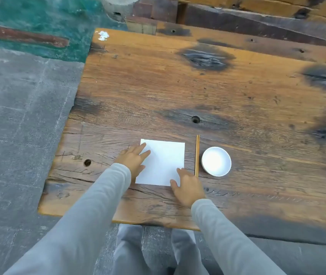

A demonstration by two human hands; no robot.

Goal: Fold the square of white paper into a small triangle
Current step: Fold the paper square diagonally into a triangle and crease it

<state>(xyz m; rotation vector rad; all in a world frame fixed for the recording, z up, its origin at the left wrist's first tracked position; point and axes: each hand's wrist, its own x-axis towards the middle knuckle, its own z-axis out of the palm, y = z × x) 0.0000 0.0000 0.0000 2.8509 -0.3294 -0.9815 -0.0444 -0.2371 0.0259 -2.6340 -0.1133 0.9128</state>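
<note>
Two hands flat, left hand [133, 158], right hand [188, 187], white paper [164, 161]

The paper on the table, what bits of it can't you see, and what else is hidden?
Head view only:
- White paper: its near right corner is under the right hand; its left edge is partly under the left hand.
- Both palms: face down, hidden.
- Chopsticks: too thin to show any pattern or print.
- Wooden table: right side cut off by the picture edge.
- White bowl: glare blurs its inside.

A: What does the person wear?
B: Long light-grey sleeves [90, 207], loose and faintly creased, ending at the wrists. Both hands, left [133, 158] and right [188, 188], are bare.
A: Below?
B: Grey trousers [130, 253], the same shade.
</note>
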